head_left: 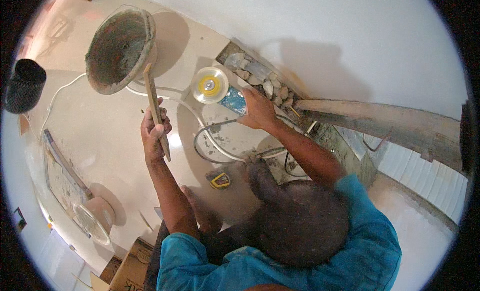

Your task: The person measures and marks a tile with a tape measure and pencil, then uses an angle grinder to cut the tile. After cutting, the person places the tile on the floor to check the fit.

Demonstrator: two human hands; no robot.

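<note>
- Basin [102, 46]: ahead and left of the left hand [156, 131], beyond the strip's upper tip; grey residue coats its inside.
- Cardboard box [131, 268]: behind the left hand, toward the body; its contents cannot be made out.
- Pale tub [104, 210]: left of and behind the left hand; something whitish shows at its mouth, too unclear to name.
- Angle grinder [233, 100]: in the right hand [257, 111], fingers wrapped round the blue body, disc [210, 86] to the left of the grip. Likely dense, rigid and disc-heavy; best held by the body, clear of the disc.
- Thin strip [152, 93]: clamped between the left hand's thumb and fingers around its lower half. Probably light and stiff, perhaps easily snapped; mid-length looks the steadiest hold.
</note>
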